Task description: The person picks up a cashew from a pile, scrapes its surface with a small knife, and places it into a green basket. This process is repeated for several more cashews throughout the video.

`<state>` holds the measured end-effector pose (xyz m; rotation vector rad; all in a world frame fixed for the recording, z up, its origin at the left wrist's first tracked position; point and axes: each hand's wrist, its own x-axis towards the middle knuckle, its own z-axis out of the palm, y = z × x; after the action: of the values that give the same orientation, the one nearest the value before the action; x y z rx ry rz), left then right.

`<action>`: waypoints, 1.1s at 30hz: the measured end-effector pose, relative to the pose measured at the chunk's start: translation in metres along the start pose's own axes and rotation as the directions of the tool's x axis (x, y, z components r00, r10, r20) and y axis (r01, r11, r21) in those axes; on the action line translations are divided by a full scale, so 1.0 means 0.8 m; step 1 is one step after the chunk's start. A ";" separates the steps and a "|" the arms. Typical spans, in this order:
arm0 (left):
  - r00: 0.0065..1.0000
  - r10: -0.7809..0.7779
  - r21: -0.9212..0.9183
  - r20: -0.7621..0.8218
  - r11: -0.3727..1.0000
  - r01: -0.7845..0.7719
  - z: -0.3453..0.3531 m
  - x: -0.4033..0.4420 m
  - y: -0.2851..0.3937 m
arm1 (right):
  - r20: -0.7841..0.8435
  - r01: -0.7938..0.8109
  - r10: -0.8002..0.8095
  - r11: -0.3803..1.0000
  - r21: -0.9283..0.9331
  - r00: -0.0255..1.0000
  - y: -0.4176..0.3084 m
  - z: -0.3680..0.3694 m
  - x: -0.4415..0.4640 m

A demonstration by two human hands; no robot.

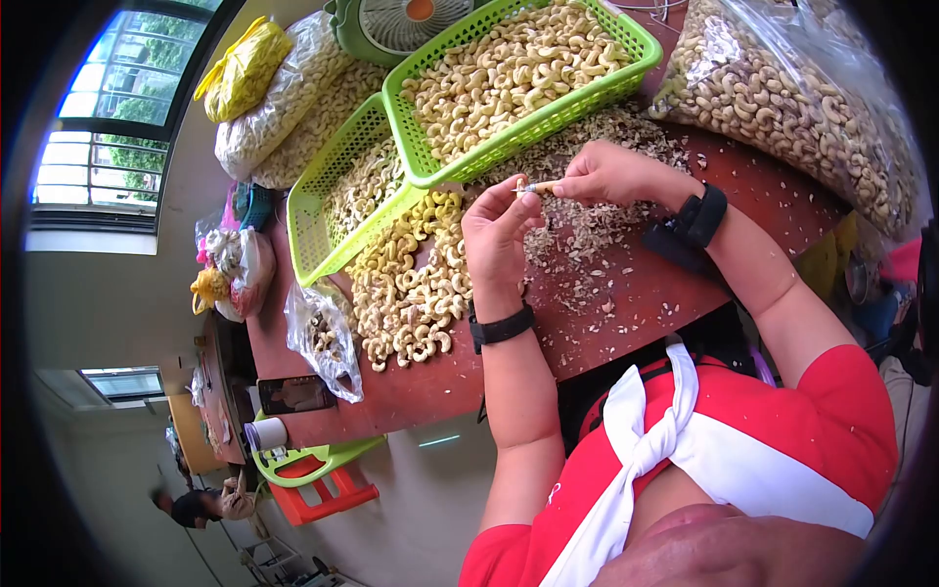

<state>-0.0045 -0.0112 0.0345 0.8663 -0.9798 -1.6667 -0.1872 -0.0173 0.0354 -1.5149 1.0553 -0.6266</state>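
Note:
My right hand [595, 174] grips a small peeling knife with a wooden-coloured handle [545, 187], its short metal end pointing left. My left hand [499, 227] pinches a small pale cashew [520, 184] between thumb and fingertips, and the knife tip meets it there. Fingers partly hide the nut. Below both hands, brown skin flakes [587, 235] cover part of the red table [445, 396]. Just left of my left hand lies a pile of pale cashews [406, 293], yellower at its upper end.
Behind my hands stands a green basket [423, 178] full of cashews; another green basket [305, 230] holds darker pieces. A large clear bag of unpeeled cashews [802, 122] sits right. A small plastic bag [328, 342], a phone [296, 394] and a cup [266, 433] line the left edge.

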 end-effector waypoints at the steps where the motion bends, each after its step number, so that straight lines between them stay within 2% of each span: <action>1: 1.000 -0.001 0.000 0.002 1.000 0.001 -0.002 0.001 0.000 | -0.002 -0.001 0.001 1.000 0.000 1.000 0.002 -0.001 0.001; 4: 0.982 -0.168 -0.112 0.090 0.978 0.178 -0.013 0.004 -0.001 | -0.008 0.003 -0.003 1.000 0.024 1.000 0.005 -0.003 0.002; 8: 0.992 -0.118 -0.085 0.045 0.989 0.121 -0.003 0.002 -0.005 | -0.041 0.014 -0.012 0.998 0.054 0.999 -0.003 -0.006 -0.003; 10: 0.999 -0.026 -0.084 0.042 0.996 0.030 0.000 0.002 -0.005 | -0.039 0.019 -0.016 0.998 0.060 0.999 -0.005 -0.005 -0.003; 17: 0.998 0.001 -0.156 0.059 0.988 0.008 -0.006 0.003 -0.005 | 0.048 0.032 -0.039 0.991 0.133 0.998 -0.006 -0.002 -0.005; 19: 0.991 0.052 -0.177 0.127 0.984 -0.029 -0.011 0.005 -0.006 | 0.053 0.028 -0.035 0.989 0.143 0.998 -0.006 -0.001 -0.005; 22: 0.988 0.073 -0.176 0.136 0.983 -0.048 -0.012 0.004 -0.004 | 0.084 0.034 -0.046 0.990 0.134 0.995 -0.005 0.001 -0.004; 29: 0.993 0.043 -0.122 0.112 0.992 -0.029 -0.011 0.003 -0.001 | 0.028 0.043 -0.045 0.996 0.082 0.999 0.000 0.000 -0.002; 33: 0.991 -0.061 -0.092 0.116 0.993 0.072 -0.011 0.001 0.004 | 0.032 0.021 -0.023 0.998 0.058 0.999 0.001 -0.004 -0.002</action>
<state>0.0045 -0.0147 0.0336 0.7541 -0.9474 -1.8214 -0.1907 -0.0171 0.0352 -1.4836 0.9896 -0.6404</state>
